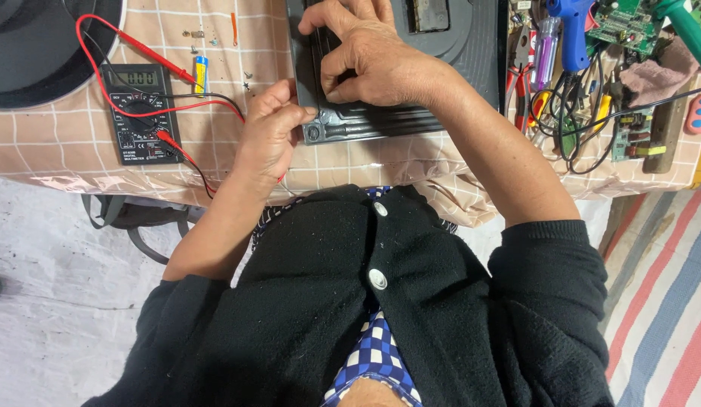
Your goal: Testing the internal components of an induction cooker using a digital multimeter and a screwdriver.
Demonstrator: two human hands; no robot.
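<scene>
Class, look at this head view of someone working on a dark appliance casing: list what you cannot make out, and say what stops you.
- Whatever the right hand presses on the casing: hidden under its fingers.
- Whether the left hand pinches anything at the casing corner: fingers curl over it.
- Casing's far part: cut off by the top edge.
- Small bits beside the multimeter: too small to identify.
- Tools in the right-hand pile: tangled, overlapping.

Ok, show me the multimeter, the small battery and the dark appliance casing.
multimeter [141, 113], head view, on its dial.
small battery [202, 74], head view, mid-body.
dark appliance casing [380, 120], head view, near ribbed edge.
</scene>
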